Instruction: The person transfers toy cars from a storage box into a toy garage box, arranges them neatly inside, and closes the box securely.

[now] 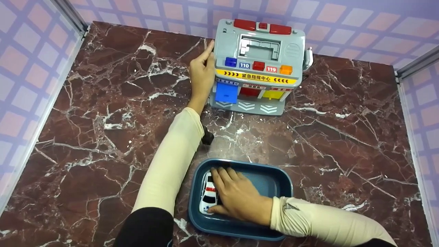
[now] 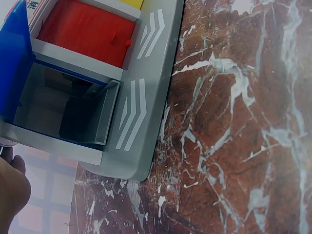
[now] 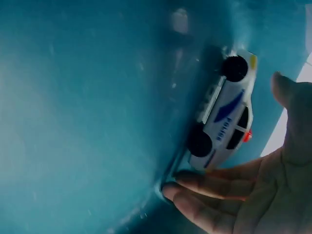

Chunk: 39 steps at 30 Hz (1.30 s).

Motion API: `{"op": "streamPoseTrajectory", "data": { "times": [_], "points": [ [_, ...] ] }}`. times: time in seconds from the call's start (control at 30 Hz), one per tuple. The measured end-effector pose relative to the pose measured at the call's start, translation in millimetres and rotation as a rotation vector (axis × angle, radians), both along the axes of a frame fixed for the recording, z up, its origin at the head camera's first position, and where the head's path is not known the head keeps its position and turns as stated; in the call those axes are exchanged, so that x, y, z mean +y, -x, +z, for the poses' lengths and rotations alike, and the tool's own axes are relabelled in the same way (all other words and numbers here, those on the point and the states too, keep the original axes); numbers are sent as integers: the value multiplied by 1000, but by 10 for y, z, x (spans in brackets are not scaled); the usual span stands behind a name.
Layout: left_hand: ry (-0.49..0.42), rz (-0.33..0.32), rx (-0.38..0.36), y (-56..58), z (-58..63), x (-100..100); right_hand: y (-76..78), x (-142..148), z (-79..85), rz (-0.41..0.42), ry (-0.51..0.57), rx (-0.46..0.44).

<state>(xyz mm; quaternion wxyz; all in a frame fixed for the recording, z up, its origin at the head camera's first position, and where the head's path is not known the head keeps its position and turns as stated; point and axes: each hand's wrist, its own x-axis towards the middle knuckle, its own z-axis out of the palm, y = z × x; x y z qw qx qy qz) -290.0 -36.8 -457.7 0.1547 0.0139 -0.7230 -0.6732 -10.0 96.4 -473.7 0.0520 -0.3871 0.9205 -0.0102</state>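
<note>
A grey toy emergency station [image 1: 260, 73] stands at the back, its blue door [image 1: 226, 93] swung up. My left hand [image 1: 201, 70] touches its left side, index finger extended; some fingertips are hidden. In the left wrist view, the open bay [image 2: 68, 105] beside the red door [image 2: 87, 34] shows a grey ramp inside. My right hand [image 1: 240, 195] reaches into a dark blue tray [image 1: 286, 178], beside a white toy police car [image 3: 224, 114]. The right wrist view shows fingers [image 3: 209, 192] near the car's one end and the thumb [image 3: 287, 90] apart from it.
The station's red door and yellow door [image 1: 273, 94] are down. A white handset-like part [image 1: 308, 58] sticks out on its right side. Dark red marbled tabletop [image 1: 103, 137] surrounds station and tray, with checked panels [image 1: 356, 27] along the back and sides.
</note>
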Motion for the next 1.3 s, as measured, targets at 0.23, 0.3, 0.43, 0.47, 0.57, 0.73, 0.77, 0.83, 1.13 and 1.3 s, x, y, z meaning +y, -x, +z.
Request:
{"op": "streamPoseTrajectory", "data": {
  "times": [0.23, 0.3, 0.43, 0.47, 0.57, 0.73, 0.77, 0.83, 1.13, 1.3],
  "points": [
    [17, 1, -13, -4, 6, 1, 84, -40, 1, -75, 41, -138],
    [11, 0, -1, 0, 6, -1, 114, -43, 7, -108, 95, -214],
    [-3, -2, 21, 11, 5, -6, 148, -40, 8, -141, 216, -332],
    [-6, -3, 21, 11, 5, -6, 156, -38, 7, -146, 245, -356],
    [-8, 0, 8, 5, 9, -4, 189, -34, 2, -156, 341, -441],
    [-29, -9, -1, -6, 15, 0, 251, -29, -5, -165, 438, -571],
    [-29, -9, -4, -8, 14, 0, 261, -28, -3, -171, 438, -590],
    [-25, -7, -8, -10, 11, -1, 280, -25, 2, -202, 428, -635],
    [-13, -3, -20, -7, -17, -9, 343, 4, 21, -324, 423, -800],
    [-11, -6, -17, 3, -18, -7, 379, 45, 38, -306, 392, -816]
  ]
}}
